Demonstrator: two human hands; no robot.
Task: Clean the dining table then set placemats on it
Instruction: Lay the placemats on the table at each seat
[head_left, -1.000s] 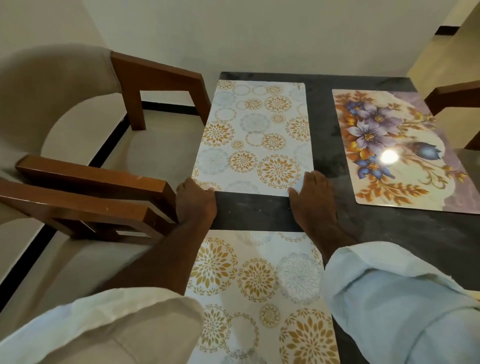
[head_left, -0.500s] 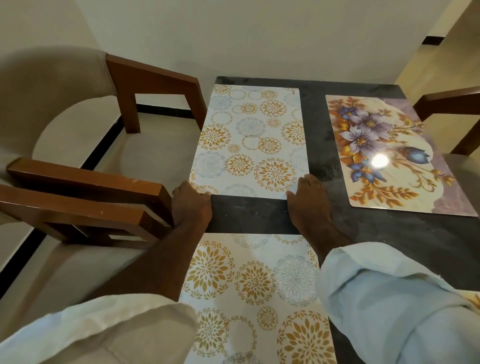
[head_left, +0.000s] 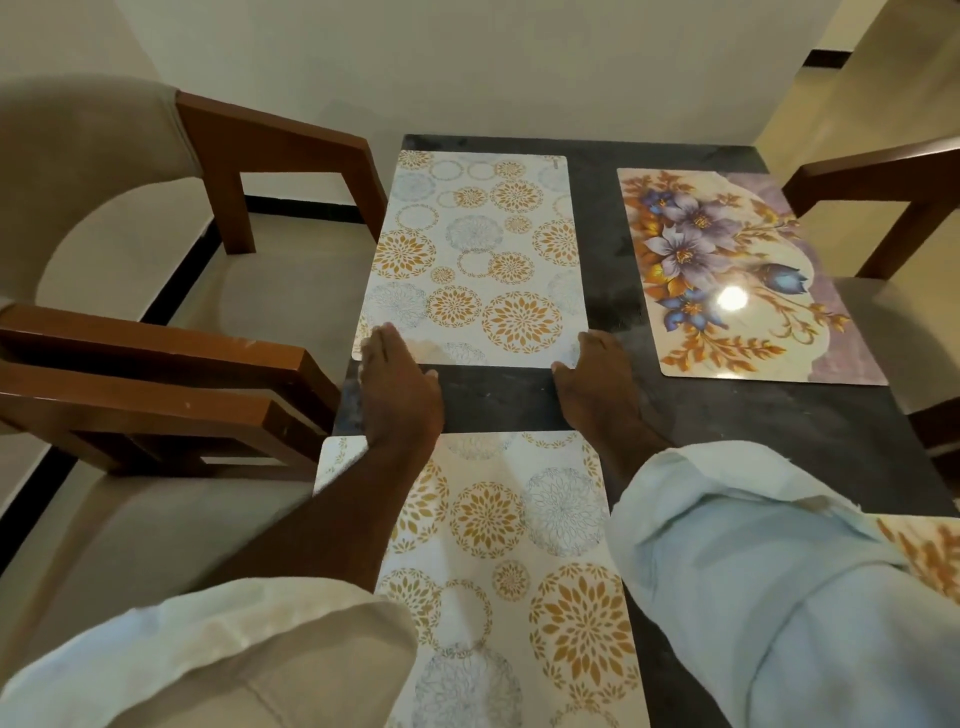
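A small mark sits at the far right corner of the far placemat (head_left: 475, 260), too tiny to read. This mat is white with gold and grey-blue circular medallions; its long axis runs away from the person along the dark dining table (head_left: 597, 234). The left hand (head_left: 397, 387) and right hand (head_left: 597, 384) lie flat and open, fingers extended, pressing the mat's 2 near corners. A matching near placemat (head_left: 498, 545) lies beneath the forearms, and a floral placemat (head_left: 727, 270) lies to the right.
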